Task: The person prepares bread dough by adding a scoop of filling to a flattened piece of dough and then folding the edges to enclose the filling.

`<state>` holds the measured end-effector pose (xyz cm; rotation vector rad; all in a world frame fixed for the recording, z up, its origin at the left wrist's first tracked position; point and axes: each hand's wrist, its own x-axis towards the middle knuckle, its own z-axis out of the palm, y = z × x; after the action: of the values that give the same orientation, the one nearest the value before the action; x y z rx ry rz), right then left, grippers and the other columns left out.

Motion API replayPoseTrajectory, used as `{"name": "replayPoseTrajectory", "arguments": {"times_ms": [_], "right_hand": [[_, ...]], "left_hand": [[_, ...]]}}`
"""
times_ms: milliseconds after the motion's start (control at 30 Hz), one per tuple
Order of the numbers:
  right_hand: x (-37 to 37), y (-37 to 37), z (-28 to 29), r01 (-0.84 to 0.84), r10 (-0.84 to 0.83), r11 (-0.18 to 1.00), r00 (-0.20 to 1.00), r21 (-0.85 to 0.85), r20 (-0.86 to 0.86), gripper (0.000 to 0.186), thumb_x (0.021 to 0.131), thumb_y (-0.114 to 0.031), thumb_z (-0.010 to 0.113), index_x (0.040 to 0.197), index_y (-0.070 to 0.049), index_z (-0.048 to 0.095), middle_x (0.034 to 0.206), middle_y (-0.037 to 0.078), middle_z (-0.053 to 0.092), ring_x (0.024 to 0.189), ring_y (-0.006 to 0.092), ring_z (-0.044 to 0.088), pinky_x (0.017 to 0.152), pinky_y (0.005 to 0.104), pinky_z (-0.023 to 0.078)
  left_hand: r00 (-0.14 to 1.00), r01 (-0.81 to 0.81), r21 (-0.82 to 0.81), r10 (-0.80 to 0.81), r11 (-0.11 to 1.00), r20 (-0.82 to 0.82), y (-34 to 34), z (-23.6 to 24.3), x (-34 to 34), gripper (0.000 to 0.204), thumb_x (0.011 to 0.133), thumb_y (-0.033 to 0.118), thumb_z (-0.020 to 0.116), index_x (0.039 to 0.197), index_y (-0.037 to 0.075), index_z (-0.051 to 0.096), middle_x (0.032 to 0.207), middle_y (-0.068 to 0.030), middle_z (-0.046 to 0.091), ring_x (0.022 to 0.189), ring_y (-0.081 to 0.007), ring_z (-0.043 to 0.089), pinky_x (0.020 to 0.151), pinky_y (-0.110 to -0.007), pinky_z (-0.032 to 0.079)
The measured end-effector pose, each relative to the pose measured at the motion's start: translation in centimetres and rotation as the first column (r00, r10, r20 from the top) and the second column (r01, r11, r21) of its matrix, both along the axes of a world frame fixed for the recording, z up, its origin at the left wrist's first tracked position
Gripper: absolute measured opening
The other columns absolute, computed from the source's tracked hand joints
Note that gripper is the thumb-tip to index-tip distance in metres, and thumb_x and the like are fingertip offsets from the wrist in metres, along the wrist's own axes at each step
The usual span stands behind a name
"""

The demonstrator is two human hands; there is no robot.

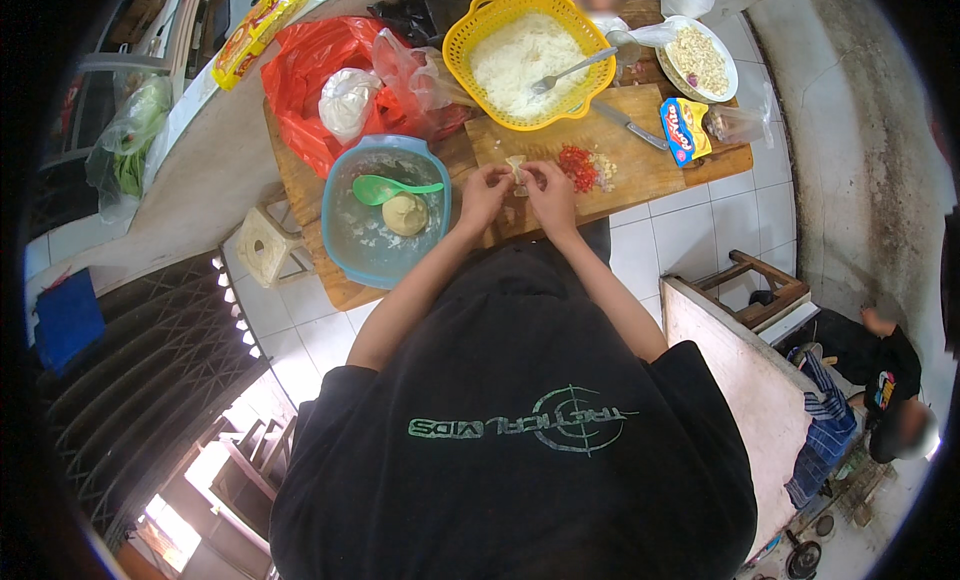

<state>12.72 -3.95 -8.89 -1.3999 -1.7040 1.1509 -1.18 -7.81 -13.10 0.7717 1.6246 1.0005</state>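
Over the near side of the wooden cutting board point(650, 180), my left hand point(482, 195) and my right hand point(550, 192) meet fingertip to fingertip. Pinched between them is a small pale piece point(516, 167), too small to name surely. Chopped red chili point(577, 167) and chopped pale bits point(604, 170) lie just right of my right hand. Left of my left hand stands a blue plastic basin point(338, 252) holding a round dough ball point(405, 214) and a green spoon point(378, 190). A knife point(640, 133) rests on the board farther back.
A yellow basket point(458, 55) of white shreds with a fork point(572, 72) stands behind. A red plastic bag point(300, 70) sits left, a white bowl point(732, 88) and a blue-yellow packet point(683, 130) right. A stool point(262, 245) is beside the table; another person point(880, 370) sits far right.
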Motion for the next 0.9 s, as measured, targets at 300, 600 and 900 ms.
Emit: {"name": "replayPoseTrajectory", "arguments": {"times_ms": [300, 600, 900], "right_hand": [[-0.2, -0.3, 0.3, -0.010, 0.011, 0.999, 1.000, 0.036, -0.006, 0.017, 0.088, -0.005, 0.062, 0.103, -0.001, 0.068, 0.088, 0.015, 0.069, 0.072, 0.0222, 0.067, 0.066, 0.0321, 0.051], [0.0, -1.2, 2.4, -0.107, 0.103, 0.987, 0.994, 0.123, 0.038, 0.034, 0.088, 0.003, 0.051, 0.121, -0.002, 0.056, 0.087, 0.020, 0.070, 0.078, 0.0321, 0.070, 0.070, 0.0389, 0.053], [0.9, 0.0, 2.3, -0.175, 0.158, 0.959, 0.983, 0.222, 0.093, 0.036, 0.082, 0.006, 0.051, 0.116, -0.004, 0.060, 0.108, 0.020, 0.061, 0.104, 0.0382, 0.059, 0.087, 0.0428, 0.048]], "left_hand": [[1.000, 0.013, 0.018, -0.013, 1.000, -0.011, 0.0, 0.2, 0.0, 0.026, 0.091, 0.014, 0.064, 0.109, -0.004, 0.066, 0.088, -0.0057, 0.069, 0.076, -0.0102, 0.063, 0.070, -0.025, 0.050], [1.000, -0.014, 0.006, 0.014, 1.000, -0.009, 0.2, 1.7, 0.3, 0.025, 0.091, 0.016, 0.066, 0.107, -0.003, 0.067, 0.091, -0.0063, 0.070, 0.077, -0.0114, 0.063, 0.072, -0.025, 0.050], [0.987, 0.034, 0.049, -0.026, 0.998, -0.159, 0.3, 0.3, -0.2, 0.022, 0.090, 0.017, 0.067, 0.101, -0.002, 0.067, 0.085, -0.0079, 0.070, 0.076, -0.0136, 0.065, 0.071, -0.028, 0.051]]}}
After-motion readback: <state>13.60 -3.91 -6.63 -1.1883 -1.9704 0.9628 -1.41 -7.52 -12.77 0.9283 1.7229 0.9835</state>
